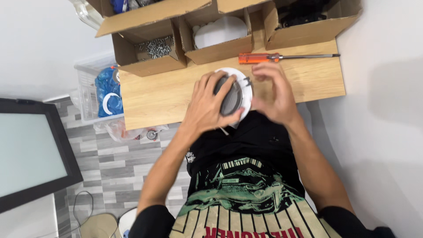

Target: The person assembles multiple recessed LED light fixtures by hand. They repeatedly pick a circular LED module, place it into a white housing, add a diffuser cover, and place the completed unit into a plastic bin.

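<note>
My left hand (207, 103) grips a round white lamp fixture (241, 90) with a dark grey ribbed back, holding it on edge above the near edge of the wooden table (158, 94). My right hand (273, 94) is at the fixture's right side, fingers bent toward a small metal clip near its rim; it looks blurred. An orange-handled screwdriver (260, 57) lies on the table just beyond both hands.
Open cardboard boxes line the back of the table: one with metal screws (154, 47), one with white round parts (220, 31), one with dark parts (304, 15). A plastic crate (90, 94) with blue bags stands left of the table. A dark-framed panel (31, 154) lies lower left.
</note>
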